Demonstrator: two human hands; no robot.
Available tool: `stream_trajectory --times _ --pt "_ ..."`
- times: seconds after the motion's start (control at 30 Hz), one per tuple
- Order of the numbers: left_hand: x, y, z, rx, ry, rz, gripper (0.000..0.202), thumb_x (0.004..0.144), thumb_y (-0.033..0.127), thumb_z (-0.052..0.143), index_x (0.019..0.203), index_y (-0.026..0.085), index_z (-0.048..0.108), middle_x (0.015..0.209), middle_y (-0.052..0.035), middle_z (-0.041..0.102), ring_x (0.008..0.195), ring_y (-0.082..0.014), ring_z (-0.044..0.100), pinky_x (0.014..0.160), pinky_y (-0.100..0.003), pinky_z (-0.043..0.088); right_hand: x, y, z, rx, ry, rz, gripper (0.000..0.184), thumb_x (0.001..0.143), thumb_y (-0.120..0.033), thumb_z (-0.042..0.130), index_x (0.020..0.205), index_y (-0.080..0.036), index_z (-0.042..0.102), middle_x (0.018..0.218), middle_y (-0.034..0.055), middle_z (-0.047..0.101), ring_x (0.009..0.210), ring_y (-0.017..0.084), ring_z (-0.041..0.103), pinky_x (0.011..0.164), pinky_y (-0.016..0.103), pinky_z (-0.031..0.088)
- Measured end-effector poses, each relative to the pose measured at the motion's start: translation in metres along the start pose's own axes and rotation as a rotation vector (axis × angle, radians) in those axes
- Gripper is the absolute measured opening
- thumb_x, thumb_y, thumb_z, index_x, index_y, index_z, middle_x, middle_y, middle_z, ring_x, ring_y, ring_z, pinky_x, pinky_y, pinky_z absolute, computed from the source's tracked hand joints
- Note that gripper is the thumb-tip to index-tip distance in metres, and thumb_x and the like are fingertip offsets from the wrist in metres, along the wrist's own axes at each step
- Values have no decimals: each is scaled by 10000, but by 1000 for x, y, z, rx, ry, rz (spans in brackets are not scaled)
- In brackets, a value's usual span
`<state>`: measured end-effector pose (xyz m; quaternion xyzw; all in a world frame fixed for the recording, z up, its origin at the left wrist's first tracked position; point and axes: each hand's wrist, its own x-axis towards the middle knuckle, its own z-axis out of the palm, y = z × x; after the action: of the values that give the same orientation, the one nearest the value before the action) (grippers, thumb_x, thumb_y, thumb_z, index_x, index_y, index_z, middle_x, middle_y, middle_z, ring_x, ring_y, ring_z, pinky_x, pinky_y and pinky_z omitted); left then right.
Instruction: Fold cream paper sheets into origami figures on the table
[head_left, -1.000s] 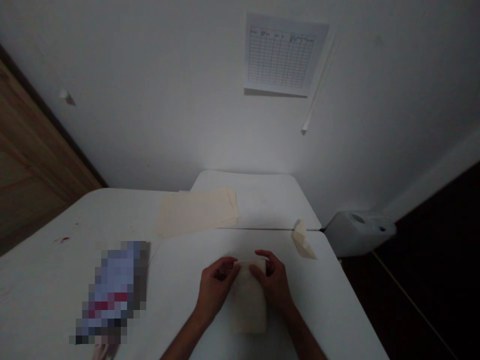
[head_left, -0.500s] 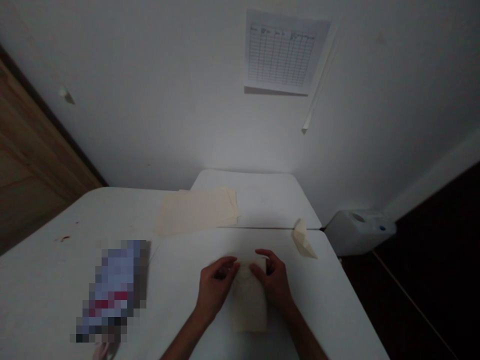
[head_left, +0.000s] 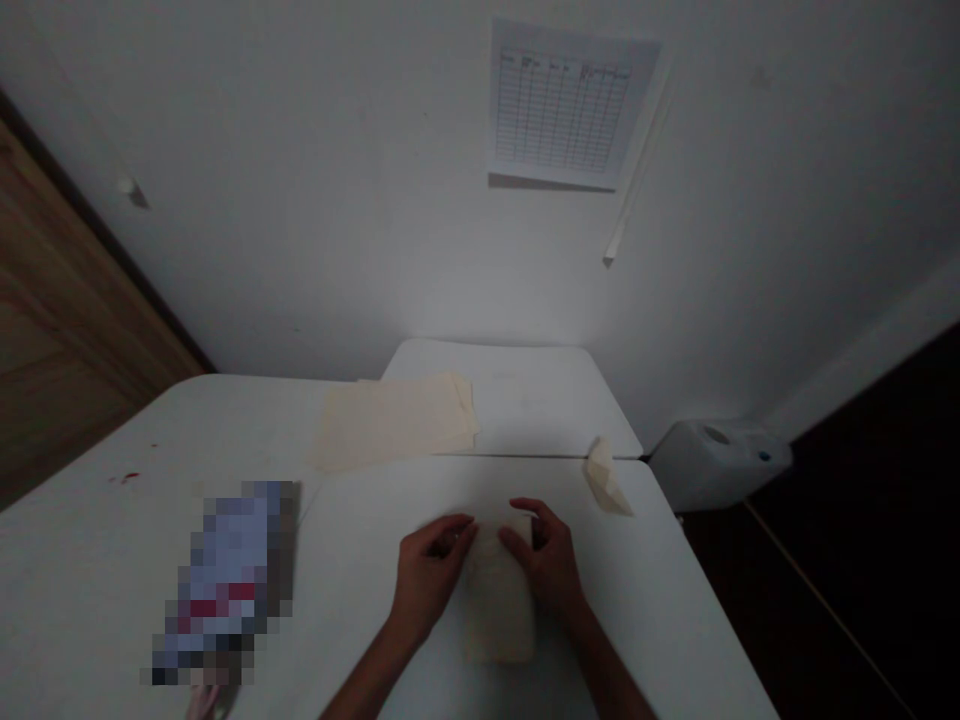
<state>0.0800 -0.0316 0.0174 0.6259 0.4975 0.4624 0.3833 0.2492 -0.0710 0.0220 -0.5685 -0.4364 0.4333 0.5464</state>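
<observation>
The left hand (head_left: 433, 570) and the right hand (head_left: 546, 560) sit close together, their fingers curved over the far end of a folded cream sheet (head_left: 499, 600), which lies flat on the counter (head_left: 360, 510) between and just below them. The grip is nearly together and touches the fold from both sides, though I cannot tell whether it clamps or merely rests. Beyond the grip lies a flat stack of cream sheets (head_left: 394, 420). Ahead and to its right, a small folded cream piece (head_left: 606, 478) sits near the counter's edge. Left of the grip is a pixelated object (head_left: 225, 585), too blurred to identify.
</observation>
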Motion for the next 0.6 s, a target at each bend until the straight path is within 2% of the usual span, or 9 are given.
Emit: stream_trajectory --times 0.33,0.6 --pt "1 3 0 -22 7 1 203 766 388 687 780 194 746 712 -16 739 578 -158 661 555 -226 533 -1 -4 0 7 3 -13 462 718 -396 729 1106 -177 605 601 -51 565 524 114 500 471 206 383" --pt "1 -2 1 -21 3 -23 219 761 399 685 787 192 749 741 -27 747 629 -177 684 594 -242 550 0 2 -1 -19 0 -16 467 738 -391 728 1128 -175 588 587 -59 553 507 109 489 457 203 361"
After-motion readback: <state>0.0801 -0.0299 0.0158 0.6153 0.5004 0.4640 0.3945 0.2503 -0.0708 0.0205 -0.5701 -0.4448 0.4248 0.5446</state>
